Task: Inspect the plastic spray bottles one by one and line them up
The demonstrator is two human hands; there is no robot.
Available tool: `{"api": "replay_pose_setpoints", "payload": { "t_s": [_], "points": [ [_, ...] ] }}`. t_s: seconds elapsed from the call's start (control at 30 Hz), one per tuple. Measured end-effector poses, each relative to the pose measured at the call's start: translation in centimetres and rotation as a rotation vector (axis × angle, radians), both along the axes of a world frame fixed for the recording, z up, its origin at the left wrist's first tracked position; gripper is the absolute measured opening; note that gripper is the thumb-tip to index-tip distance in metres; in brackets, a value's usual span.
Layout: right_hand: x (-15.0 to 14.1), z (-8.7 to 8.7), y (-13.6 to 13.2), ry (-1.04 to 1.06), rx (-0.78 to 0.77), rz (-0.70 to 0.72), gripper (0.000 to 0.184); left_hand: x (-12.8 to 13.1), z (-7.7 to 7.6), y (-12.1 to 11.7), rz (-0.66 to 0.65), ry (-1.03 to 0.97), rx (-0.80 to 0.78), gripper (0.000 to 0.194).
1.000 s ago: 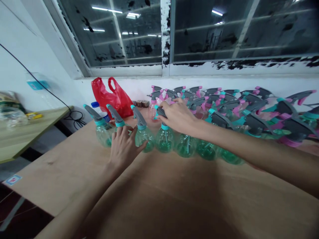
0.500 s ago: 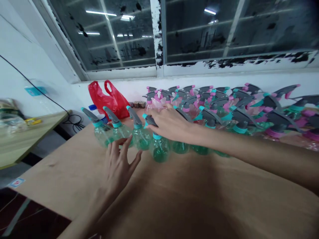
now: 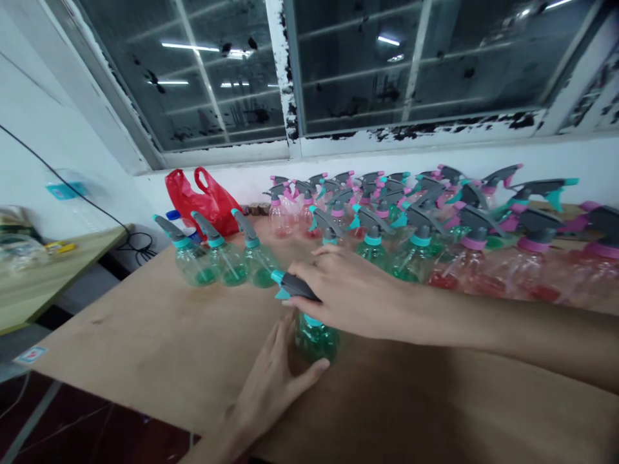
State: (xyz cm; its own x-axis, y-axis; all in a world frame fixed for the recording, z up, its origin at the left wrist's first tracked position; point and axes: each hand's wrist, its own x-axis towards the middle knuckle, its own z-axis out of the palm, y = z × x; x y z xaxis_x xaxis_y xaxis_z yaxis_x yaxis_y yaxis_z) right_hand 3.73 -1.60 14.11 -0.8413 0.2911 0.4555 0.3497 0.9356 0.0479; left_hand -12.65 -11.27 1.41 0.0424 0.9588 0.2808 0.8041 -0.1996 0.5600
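Observation:
A spray bottle (image 3: pixel 316 338) with a teal collar, grey trigger head and green liquid or tint stands near the middle of the table, its nozzle pointing left. Closed over the trigger head from the right is my right hand (image 3: pixel 348 287). My left hand (image 3: pixel 275 370) cups the lower left side of the same bottle, thumb and fingers apart; whether it presses on the bottle is hard to tell. Farther left, three similar teal-collared spray bottles (image 3: pixel 261 264) stand in a short row.
Behind my right arm, several spray bottles with pink (image 3: pixel 476 258) and teal collars crowd the table (image 3: pixel 145 348). A red plastic bag (image 3: pixel 213 209) stands at the back left, near a blue-capped bottle (image 3: pixel 181 222). Windows line the wall; a cable hangs over a side table (image 3: pixel 91 258).
My right hand has brought the held spray bottle nearer to me, out of the row, leaving a gap. My left hand has shifted right and down to that bottle. The view has turned slightly right.

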Motion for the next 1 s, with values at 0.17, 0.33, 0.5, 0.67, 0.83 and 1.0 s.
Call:
{"api": "replay_pose_setpoints", "payload": {
  "t_s": [0.17, 0.33, 0.5, 0.67, 0.83, 1.0],
  "points": [
    [4.5, -0.3, -0.7, 0.003, -0.257, -0.144, 0.031, 3.4, 0.2, 0.1, -0.106, -0.044, -0.051, 0.067],
    [10.0, -1.3, -0.1, 0.078, -0.587, -0.159, 0.049, 6.4, 0.0, 1.9, -0.219, -0.073, -0.079, 0.073],
    [14.3, -3.0, 0.3, 0.073, -0.786, -0.141, 0.068, 9.3, 0.1, 4.1, -0.307, -0.106, -0.114, 0.074],
    [15.4, -5.5, 1.1, 0.331, -0.824, -0.102, 0.06, 11.0, -0.5, 6.4, -0.38, -0.143, -0.13, 0.083],
    [15.3, -7.5, 2.5, 0.582, -0.934, -0.036, 0.055, 12.2, -1.1, 7.9, -0.462, -0.154, -0.1, 0.088],
    [14.9, -7.5, 2.8, 0.685, -0.892, -0.109, 0.034, 13.2, -0.9, 8.8, -0.489, -0.136, -0.112, 0.081]
  ]
}}
